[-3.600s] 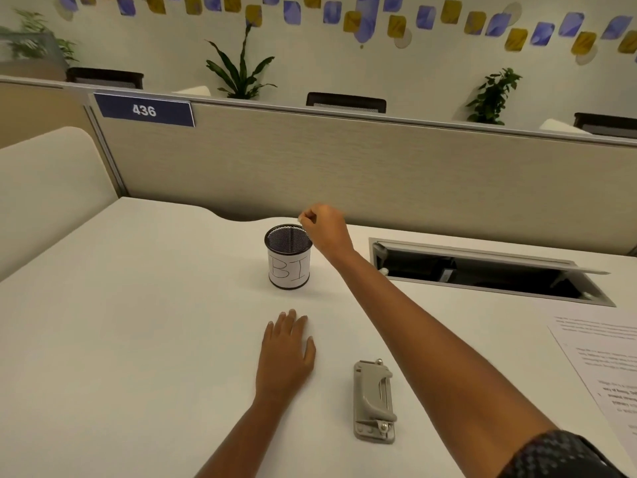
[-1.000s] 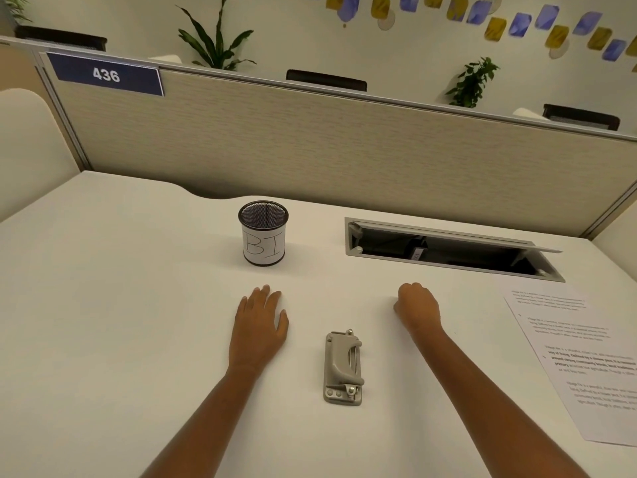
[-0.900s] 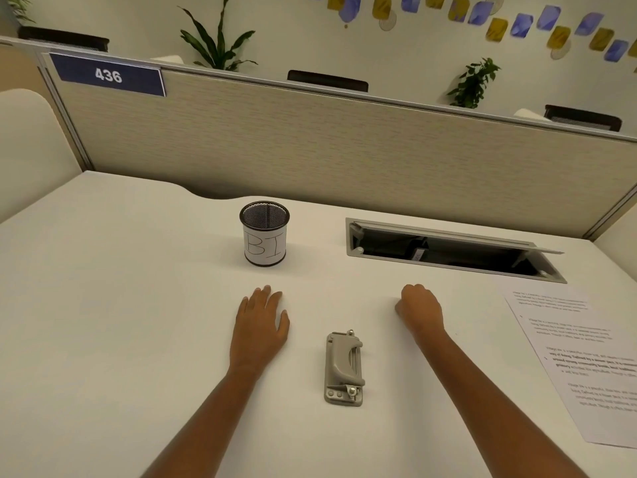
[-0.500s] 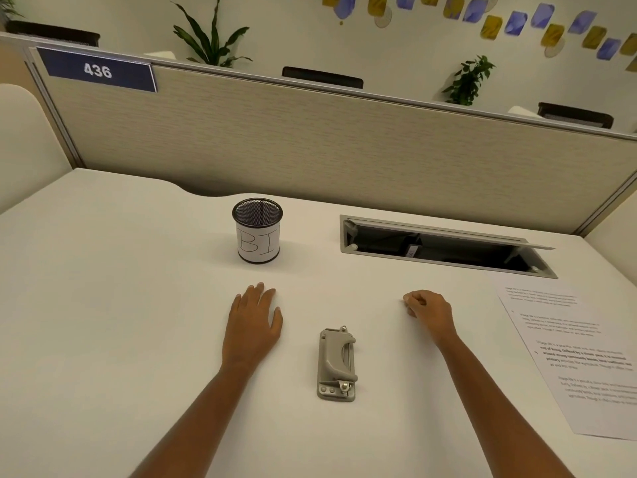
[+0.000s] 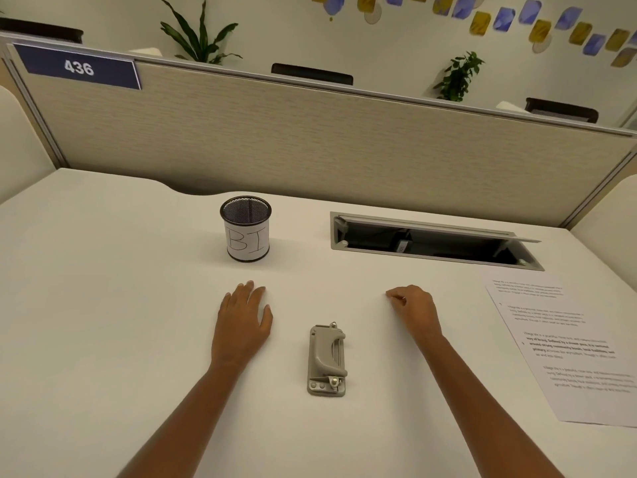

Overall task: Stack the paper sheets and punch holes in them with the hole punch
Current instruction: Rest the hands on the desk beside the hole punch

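desk (image 5: 103, 322) bears left hand (image 5: 243, 326) flat, right hand (image 5: 415, 310) curled.

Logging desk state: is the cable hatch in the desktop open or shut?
Open: the cable hatch has its flap raised, exposing the dark recess beneath.

Cup (image 5: 246, 228) behind hole punch (image 5: 326, 360); paper sheets (image 5: 568, 350), perhaps stacked, lie right.

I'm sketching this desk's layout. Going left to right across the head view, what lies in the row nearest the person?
Left hand → grey metal hole punch → right hand → white printed paper sheet.
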